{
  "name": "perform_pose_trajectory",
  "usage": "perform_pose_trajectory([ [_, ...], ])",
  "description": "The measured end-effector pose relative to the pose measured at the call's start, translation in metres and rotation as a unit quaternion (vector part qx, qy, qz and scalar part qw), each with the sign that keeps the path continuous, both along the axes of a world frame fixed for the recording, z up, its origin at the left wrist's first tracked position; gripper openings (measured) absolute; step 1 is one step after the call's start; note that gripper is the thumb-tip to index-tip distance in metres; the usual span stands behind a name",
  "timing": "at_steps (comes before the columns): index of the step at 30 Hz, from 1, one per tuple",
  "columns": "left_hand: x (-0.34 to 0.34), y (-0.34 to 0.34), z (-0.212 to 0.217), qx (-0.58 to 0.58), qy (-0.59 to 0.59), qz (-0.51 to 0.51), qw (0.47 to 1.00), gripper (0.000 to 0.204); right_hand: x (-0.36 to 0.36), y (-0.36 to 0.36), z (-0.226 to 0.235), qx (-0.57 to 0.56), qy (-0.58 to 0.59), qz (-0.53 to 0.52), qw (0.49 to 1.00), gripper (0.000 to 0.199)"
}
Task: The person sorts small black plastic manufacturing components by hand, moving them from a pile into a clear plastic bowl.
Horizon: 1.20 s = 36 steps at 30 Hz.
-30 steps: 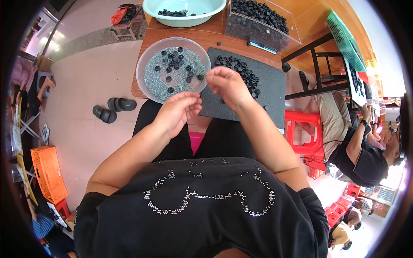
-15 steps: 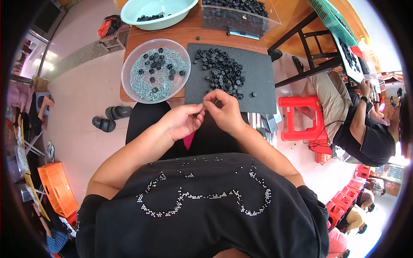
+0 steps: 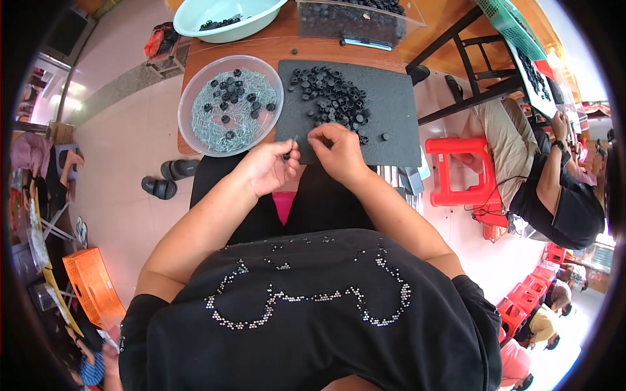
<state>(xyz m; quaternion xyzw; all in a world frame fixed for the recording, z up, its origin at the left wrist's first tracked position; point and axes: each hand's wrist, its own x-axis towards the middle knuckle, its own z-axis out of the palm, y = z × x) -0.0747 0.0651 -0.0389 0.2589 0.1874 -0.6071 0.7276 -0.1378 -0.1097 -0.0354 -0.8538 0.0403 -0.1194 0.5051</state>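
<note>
Worktop [image 3: 280,44] at twelve o'clock; your left hand [image 3: 264,169] pinching screw [image 3: 296,137]; right hand [image 3: 342,155] apart, contents unclear; slack pinch could drop screw.

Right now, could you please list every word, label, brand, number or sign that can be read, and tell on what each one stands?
No text can be read.
Red stool: small pale mark, too small to read.
Shirt: shiny dotted pattern, no readable letters.
Caps and screws: no text visible.
</note>
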Motion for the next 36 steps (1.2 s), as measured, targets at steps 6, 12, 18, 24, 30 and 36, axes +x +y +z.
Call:
perform_pose_trajectory([
  [6, -0.003, 0.0, 0.002, 0.122, -0.13, 0.073, 0.981, 0.011, 0.009, 0.001, 0.0, -0.165, -0.205, 0.01, 0.965, 0.015],
  [12, -0.014, -0.01, 0.009, 0.12, -0.132, 0.048, 0.983, 0.013, -0.01, 0.01, 0.012, -0.123, -0.133, 0.077, 0.98, 0.015],
  [18, 0.006, -0.027, 0.012, 0.171, -0.331, -0.038, 0.927, 0.014, -0.002, -0.008, 0.01, -0.026, -0.071, -0.005, 0.997, 0.005],
  [24, 0.036, -0.067, 0.006, 0.349, -0.836, -0.056, 0.419, 0.018, 0.008, -0.045, 0.02, 0.274, 0.019, -0.145, 0.95, 0.009],
  [30, 0.046, -0.083, 0.01, 0.422, -0.796, -0.266, 0.342, 0.016, 0.008, -0.047, 0.024, 0.288, 0.021, -0.138, 0.947, 0.01],
  [36, 0.034, -0.055, 0.035, 0.207, -0.45, -0.037, 0.868, 0.023, 0.005, -0.033, 0.041, 0.333, -0.021, -0.11, 0.936, 0.006],
])
